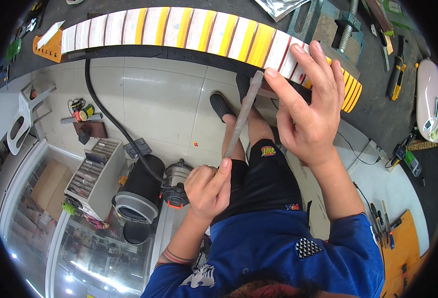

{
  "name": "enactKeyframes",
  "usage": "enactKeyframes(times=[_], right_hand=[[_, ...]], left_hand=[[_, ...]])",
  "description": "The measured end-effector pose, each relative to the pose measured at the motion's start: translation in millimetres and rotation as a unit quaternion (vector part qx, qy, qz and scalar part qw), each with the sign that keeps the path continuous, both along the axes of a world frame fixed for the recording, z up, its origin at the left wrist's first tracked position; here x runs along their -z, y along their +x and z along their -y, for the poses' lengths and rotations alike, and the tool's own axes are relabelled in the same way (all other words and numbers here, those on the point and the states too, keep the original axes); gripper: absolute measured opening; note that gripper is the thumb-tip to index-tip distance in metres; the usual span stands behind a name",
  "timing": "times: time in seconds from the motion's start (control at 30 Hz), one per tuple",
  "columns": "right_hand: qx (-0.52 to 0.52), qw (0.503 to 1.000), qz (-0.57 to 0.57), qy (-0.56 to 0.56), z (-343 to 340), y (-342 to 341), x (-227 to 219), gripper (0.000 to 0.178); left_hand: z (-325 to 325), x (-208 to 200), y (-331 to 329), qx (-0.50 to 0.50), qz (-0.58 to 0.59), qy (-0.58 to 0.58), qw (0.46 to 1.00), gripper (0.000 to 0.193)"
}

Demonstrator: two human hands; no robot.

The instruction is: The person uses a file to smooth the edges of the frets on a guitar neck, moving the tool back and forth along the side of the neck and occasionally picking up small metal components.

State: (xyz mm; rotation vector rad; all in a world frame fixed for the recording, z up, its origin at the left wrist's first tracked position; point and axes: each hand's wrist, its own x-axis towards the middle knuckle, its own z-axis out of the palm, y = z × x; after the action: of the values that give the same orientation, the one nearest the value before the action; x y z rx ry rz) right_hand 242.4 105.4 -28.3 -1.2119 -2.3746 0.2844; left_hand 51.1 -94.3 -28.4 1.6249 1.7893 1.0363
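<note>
My left hand (208,189) is closed around the lower end of a long, narrow grey file (244,114), thumb stretched along it. The file slants up and right to the near edge of a guitar neck (174,30). White and yellow tape strips cover its fingerboard between thin dark fret lines. My right hand (311,99) has its fingers stretched out over the neck's right part. One fingertip is right beside the file's upper tip; whether they touch I cannot tell. At the neck's left end shows an orange headstock (48,47) with holes.
Behind the neck stands a bench vise (323,30). Right on the dark bench lie a yellow-and-black cutter (397,77) and a pale oval case (429,97). Below left, a black hose (104,114) runs to a dark canister (142,181) beside a box of flat pieces (92,174).
</note>
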Motion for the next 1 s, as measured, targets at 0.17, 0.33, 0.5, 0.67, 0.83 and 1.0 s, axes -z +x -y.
enactKeyframes(times=[0.17,0.33,0.5,0.67,0.83,1.0], right_hand=[[-0.001,1.000,-0.002,-0.002,-0.7,0.8,-0.5,0.065],[-0.003,1.000,0.000,-0.006,-0.4,0.4,-1.1,0.065],[0.000,1.000,0.004,-0.003,-0.4,-0.4,-2.3,0.064],[-0.002,1.000,0.005,-0.002,-1.1,0.6,-2.7,0.064],[0.000,1.000,0.002,-0.012,-0.4,-0.1,-3.5,0.064],[-0.001,1.000,-0.001,-0.004,-0.5,-0.7,-0.6,0.064]], left_hand=[[-5.3,0.0,-0.5,0.010,-0.005,-0.003,1.000,0.063],[-29.0,-4.8,2.4,0.006,-0.006,-0.018,1.000,0.062],[-24.0,-2.2,2.7,0.011,0.006,-0.025,1.000,0.063],[-35.1,-2.8,5.1,0.001,0.026,-0.011,1.000,0.062],[-17.5,-4.9,0.8,0.010,0.018,-0.021,1.000,0.060],[-78.4,-16.2,9.0,0.008,0.002,-0.012,1.000,0.059]])
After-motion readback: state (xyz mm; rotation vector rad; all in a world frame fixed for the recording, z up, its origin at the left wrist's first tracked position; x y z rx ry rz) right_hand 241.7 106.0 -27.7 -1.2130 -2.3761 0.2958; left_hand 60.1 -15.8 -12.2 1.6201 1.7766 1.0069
